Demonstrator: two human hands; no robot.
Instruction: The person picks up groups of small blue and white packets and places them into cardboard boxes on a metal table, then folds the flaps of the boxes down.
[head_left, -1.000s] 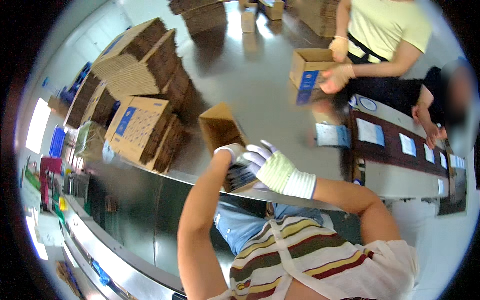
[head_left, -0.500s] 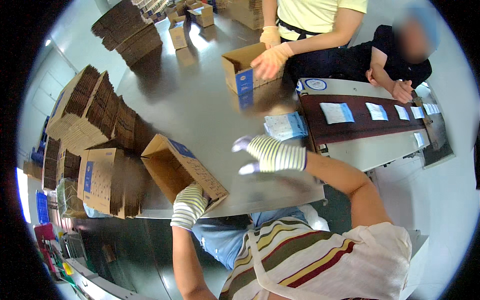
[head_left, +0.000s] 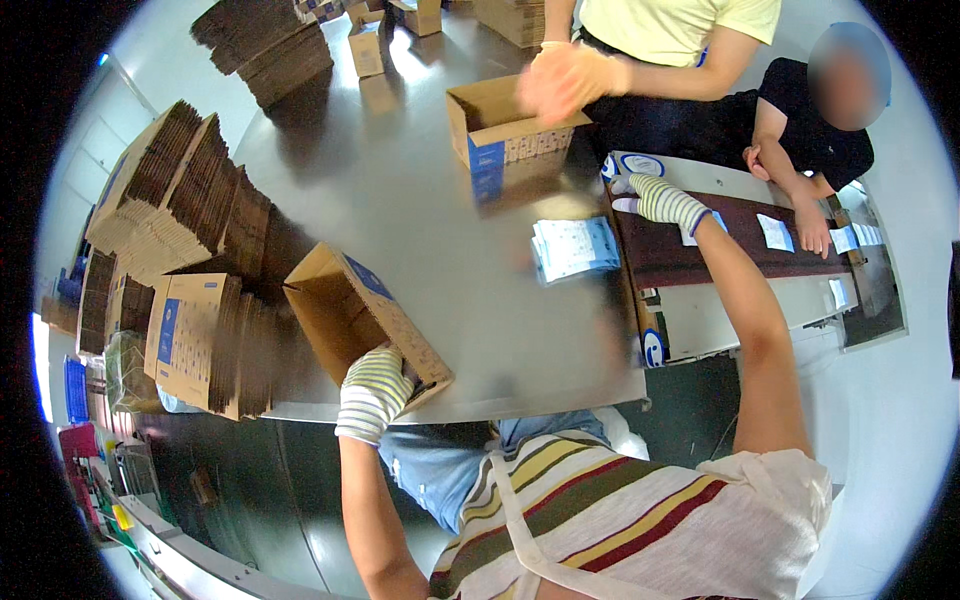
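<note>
My left hand (head_left: 376, 392), in a striped glove, grips the near end of an open cardboard box (head_left: 412, 345) tilted toward me. Its fingertips are partly hidden inside the box. My right hand (head_left: 662, 200), gloved alike, is stretched over the near end of a dark red conveyor belt (head_left: 650, 250), fingers apart and nothing seen in them. One blue-and-white packet (head_left: 712, 230) shows partly from under that wrist. A small pile of similar packets (head_left: 575, 248) lies on the metal table (head_left: 480, 350), left of the belt.
Stacks of flattened cardboard boxes (head_left: 165, 205) stand along the left. Across the table a co-worker's gloved hands (head_left: 570, 82) are over another open box (head_left: 520, 140). A second person (head_left: 815, 150) sits beside the belt, one hand near the packets (head_left: 776, 233) on it.
My right hand has swung up and right, from over the table to over the belt. My left hand stays at the box. The co-worker's hands have come together above their box.
</note>
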